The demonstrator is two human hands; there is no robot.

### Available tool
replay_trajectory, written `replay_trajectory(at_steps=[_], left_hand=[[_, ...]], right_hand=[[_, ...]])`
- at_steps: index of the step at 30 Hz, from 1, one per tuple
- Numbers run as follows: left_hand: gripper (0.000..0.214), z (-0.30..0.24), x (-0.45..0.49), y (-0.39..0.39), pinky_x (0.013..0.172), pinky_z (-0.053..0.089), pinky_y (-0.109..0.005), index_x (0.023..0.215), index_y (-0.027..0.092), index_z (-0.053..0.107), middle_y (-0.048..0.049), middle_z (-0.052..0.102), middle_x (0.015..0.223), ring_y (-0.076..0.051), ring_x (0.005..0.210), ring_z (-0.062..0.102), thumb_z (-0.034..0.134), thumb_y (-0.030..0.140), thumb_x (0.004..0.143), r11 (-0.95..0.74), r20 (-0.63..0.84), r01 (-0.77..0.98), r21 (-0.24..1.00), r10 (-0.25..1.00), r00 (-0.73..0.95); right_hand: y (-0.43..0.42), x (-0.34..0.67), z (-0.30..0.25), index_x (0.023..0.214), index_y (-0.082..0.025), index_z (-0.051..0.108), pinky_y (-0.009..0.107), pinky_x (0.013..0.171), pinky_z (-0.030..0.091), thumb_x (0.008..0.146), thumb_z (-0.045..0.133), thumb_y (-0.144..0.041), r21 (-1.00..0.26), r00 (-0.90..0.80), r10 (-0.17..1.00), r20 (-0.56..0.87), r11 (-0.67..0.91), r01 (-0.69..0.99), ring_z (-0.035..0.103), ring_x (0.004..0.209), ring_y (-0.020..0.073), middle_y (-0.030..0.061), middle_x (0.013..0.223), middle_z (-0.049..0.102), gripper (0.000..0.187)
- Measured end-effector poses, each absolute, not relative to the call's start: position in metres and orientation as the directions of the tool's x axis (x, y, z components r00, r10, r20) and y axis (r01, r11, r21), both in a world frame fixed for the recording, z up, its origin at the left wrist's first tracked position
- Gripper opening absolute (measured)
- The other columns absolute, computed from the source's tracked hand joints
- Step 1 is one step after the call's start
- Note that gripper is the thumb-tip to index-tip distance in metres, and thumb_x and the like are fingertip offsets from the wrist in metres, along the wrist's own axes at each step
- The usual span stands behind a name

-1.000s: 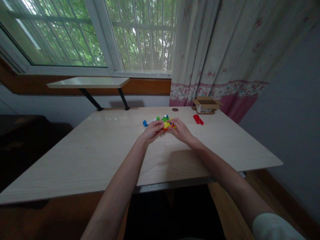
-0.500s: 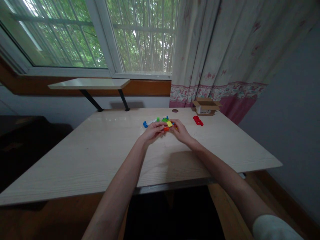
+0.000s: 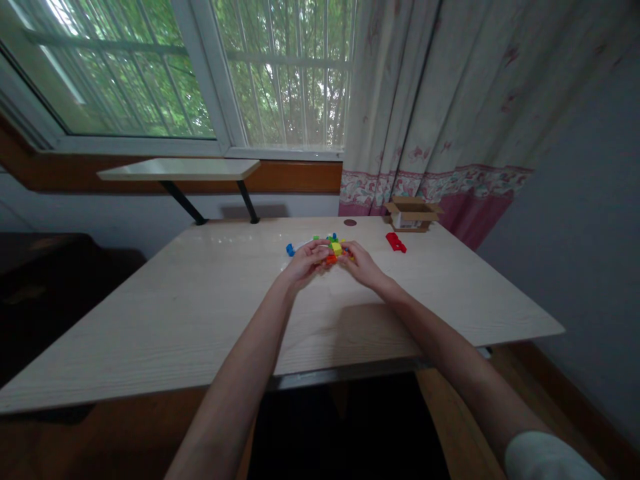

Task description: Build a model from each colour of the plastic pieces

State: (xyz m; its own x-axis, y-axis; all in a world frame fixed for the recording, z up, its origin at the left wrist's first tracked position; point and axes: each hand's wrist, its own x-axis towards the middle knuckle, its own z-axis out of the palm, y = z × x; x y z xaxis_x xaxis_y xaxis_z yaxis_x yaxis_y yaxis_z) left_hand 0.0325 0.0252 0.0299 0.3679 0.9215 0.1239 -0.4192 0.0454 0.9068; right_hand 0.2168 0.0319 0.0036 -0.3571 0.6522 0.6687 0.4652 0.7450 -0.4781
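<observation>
Over the middle of the table, my left hand [image 3: 306, 261] is closed around an orange-red toy building block [image 3: 331, 259], its fingers hiding part of it. My right hand [image 3: 364, 265] comes in from the other side, fingers bent at a yellow toy building block [image 3: 337, 249] just above the orange one. Whether the two blocks are joined is too small to tell. Just beyond my fingers lie small green and blue pieces [image 3: 334, 237], partly hidden. A blue piece [image 3: 290, 250] rests left of my left hand, near a whitish strip.
Red pieces [image 3: 396, 243] lie to the right on the pale wooden table [image 3: 210, 320]. Behind them stands an open cardboard box [image 3: 413, 217] by the curtain. A raised white shelf [image 3: 180, 169] on dark legs is at the back left. A round brown disc [image 3: 350, 223] marks the back edge.
The yellow block has turned between my fingers and now shows more of its side, moving slightly left. Both hands stay in nearly the same place.
</observation>
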Motion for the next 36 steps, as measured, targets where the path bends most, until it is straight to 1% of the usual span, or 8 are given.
replay_trajectory(at_steps=[4, 9, 13, 17, 22, 28, 33, 36], left_hand=[[0.046, 0.030, 0.033, 0.026, 0.049, 0.042, -0.018, 0.092, 0.012, 0.065, -0.0021, 0.065, 0.072, -0.008, 0.056, 0.057, 0.083, 0.023, 0.050, 0.051, 0.093, -0.385, 0.921, 0.933, 0.347], [0.038, 0.029, 0.032, 0.028, 0.040, 0.032, -0.017, 0.083, 0.011, 0.068, -0.0013, 0.063, 0.064, -0.004, 0.044, 0.047, 0.082, 0.026, 0.051, 0.024, 0.060, -0.275, 0.961, 0.955, 0.290], [0.037, 0.029, 0.031, 0.028, 0.044, 0.036, -0.018, 0.081, 0.011, 0.067, -0.0026, 0.065, 0.067, -0.006, 0.048, 0.051, 0.082, 0.026, 0.050, 0.040, 0.033, -0.267, 0.963, 0.964, 0.265], [0.033, 0.029, 0.032, 0.026, 0.052, 0.043, -0.021, 0.077, 0.012, 0.065, -0.0025, 0.066, 0.070, -0.009, 0.056, 0.057, 0.081, 0.021, 0.049, 0.077, 0.008, -0.298, 0.951, 0.961, 0.276], [0.032, 0.029, 0.032, 0.025, 0.054, 0.044, -0.022, 0.077, 0.012, 0.063, -0.0025, 0.065, 0.068, -0.011, 0.057, 0.059, 0.081, 0.018, 0.050, 0.098, 0.010, -0.310, 0.946, 0.945, 0.327], [0.029, 0.033, 0.033, 0.021, 0.050, 0.040, -0.021, 0.075, 0.010, 0.063, -0.0020, 0.063, 0.062, -0.010, 0.054, 0.056, 0.080, 0.017, 0.052, 0.096, -0.002, -0.270, 0.958, 0.944, 0.329], [0.031, 0.031, 0.031, 0.026, 0.040, 0.027, -0.018, 0.074, 0.011, 0.065, 0.0004, 0.060, 0.056, -0.005, 0.042, 0.044, 0.080, 0.022, 0.049, 0.024, 0.036, -0.234, 0.972, 0.968, 0.249], [0.030, 0.029, 0.029, 0.030, 0.038, 0.021, -0.019, 0.073, 0.011, 0.065, 0.0009, 0.058, 0.053, -0.003, 0.040, 0.039, 0.079, 0.024, 0.049, -0.022, 0.068, -0.219, 0.975, 0.976, 0.207]], right_hand=[[0.028, 0.217, 0.007, 0.105, -0.018, 0.055, 0.035, 0.084, 0.043, 0.085, 0.052, -0.034, -0.487, -0.397, 0.681, 0.616, 0.724, 0.488, 0.054, 0.094, 0.0192, 0.0092, 0.100, 0.059, 0.026], [0.024, 0.215, 0.011, 0.092, -0.017, 0.060, 0.031, 0.075, 0.043, 0.080, 0.059, -0.038, -0.508, -0.394, 0.697, 0.599, 0.711, 0.486, 0.054, 0.081, 0.0171, 0.0058, 0.087, 0.060, 0.024], [0.027, 0.213, 0.008, 0.086, -0.018, 0.062, 0.029, 0.071, 0.043, 0.077, 0.060, -0.042, -0.625, -0.291, 0.756, 0.586, 0.651, 0.431, 0.055, 0.076, 0.0155, 0.0040, 0.082, 0.061, 0.025], [0.032, 0.213, 0.005, 0.083, -0.018, 0.063, 0.027, 0.067, 0.042, 0.077, 0.055, -0.052, -0.758, -0.201, 0.820, 0.535, 0.572, 0.315, 0.054, 0.072, 0.0147, 0.0037, 0.080, 0.061, 0.036], [0.035, 0.213, 0.004, 0.080, -0.016, 0.062, 0.027, 0.065, 0.040, 0.074, 0.053, -0.062, -0.822, -0.188, 0.848, 0.495, 0.527, 0.213, 0.053, 0.067, 0.0137, 0.0028, 0.074, 0.060, 0.047], [0.036, 0.212, 0.003, 0.076, -0.016, 0.062, 0.026, 0.061, 0.040, 0.073, 0.053, -0.065, -0.854, -0.185, 0.868, 0.460, 0.490, 0.176, 0.051, 0.065, 0.0130, 0.0020, 0.070, 0.059, 0.050], [0.037, 0.212, 0.000, 0.075, -0.016, 0.062, 0.026, 0.065, 0.041, 0.077, 0.049, -0.062, -0.853, -0.179, 0.863, 0.473, 0.499, 0.150, 0.052, 0.067, 0.0133, 0.0025, 0.071, 0.059, 0.048], [0.038, 0.211, -0.002, 0.074, -0.016, 0.062, 0.026, 0.065, 0.042, 0.077, 0.048, -0.062, -0.859, -0.164, 0.868, 0.469, 0.492, 0.141, 0.053, 0.068, 0.0138, 0.0026, 0.070, 0.059, 0.048]])
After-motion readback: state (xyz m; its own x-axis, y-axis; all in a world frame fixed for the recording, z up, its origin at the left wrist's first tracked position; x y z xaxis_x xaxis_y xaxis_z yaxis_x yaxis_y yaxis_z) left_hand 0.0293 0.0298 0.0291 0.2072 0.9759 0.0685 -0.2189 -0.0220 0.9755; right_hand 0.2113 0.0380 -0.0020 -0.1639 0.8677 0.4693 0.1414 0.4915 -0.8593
